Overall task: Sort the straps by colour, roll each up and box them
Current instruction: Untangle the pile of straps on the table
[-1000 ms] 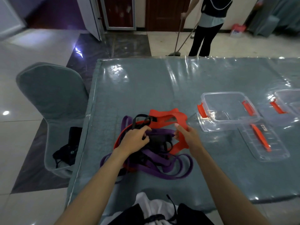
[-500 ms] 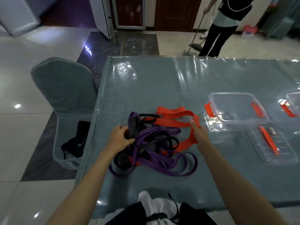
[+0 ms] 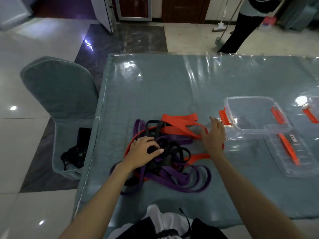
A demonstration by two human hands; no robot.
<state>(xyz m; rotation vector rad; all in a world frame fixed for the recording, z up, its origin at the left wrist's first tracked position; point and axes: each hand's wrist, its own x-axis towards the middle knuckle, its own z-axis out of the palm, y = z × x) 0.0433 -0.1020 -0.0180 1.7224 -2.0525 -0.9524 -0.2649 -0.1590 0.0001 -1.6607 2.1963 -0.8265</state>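
Head view | clear plastic box with orange latches [image 3: 255, 114] right of centre, nothing inside | left hand [image 3: 144, 150] curled on tangled black straps [image 3: 165, 149] | right hand [image 3: 214, 137] spread flat over orange strap [image 3: 179, 125]

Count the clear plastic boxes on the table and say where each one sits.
2. One clear box sits just right of the strap pile, beyond the right hand; a second box is cut off at the right edge. More may lie out of frame.

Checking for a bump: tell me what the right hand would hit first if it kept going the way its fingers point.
Probably the orange latch on the clear box. The right hand points away and slightly right toward it, though depth is hard to judge.
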